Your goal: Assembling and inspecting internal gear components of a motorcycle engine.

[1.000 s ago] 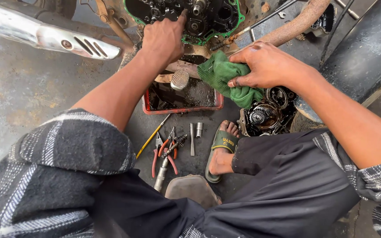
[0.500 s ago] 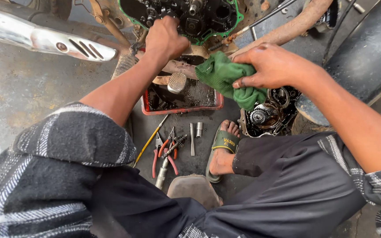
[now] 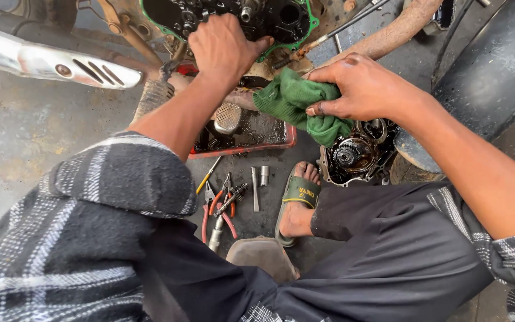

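My left hand (image 3: 225, 50) reaches up onto the open black engine case (image 3: 269, 15) with its green gasket rim; its fingers curl against the inner parts, and what they hold is hidden. My right hand (image 3: 362, 89) is closed on a crumpled green rag (image 3: 296, 98), held just below the case. Under the rag lies a removed oily engine cover (image 3: 353, 155) on the floor. A red tray (image 3: 251, 134) with oily parts sits beneath my left forearm.
A chrome exhaust pipe (image 3: 49, 59) runs along the upper left. Red-handled pliers (image 3: 219, 206), a yellow screwdriver (image 3: 208, 175) and sockets (image 3: 260, 179) lie on the concrete floor by my sandalled foot (image 3: 299, 200). A dark motorcycle body part (image 3: 496, 65) fills the right side.
The view has shifted slightly, with the engine case now higher in the frame. Both hands stay in much the same place, the right still on the rag.
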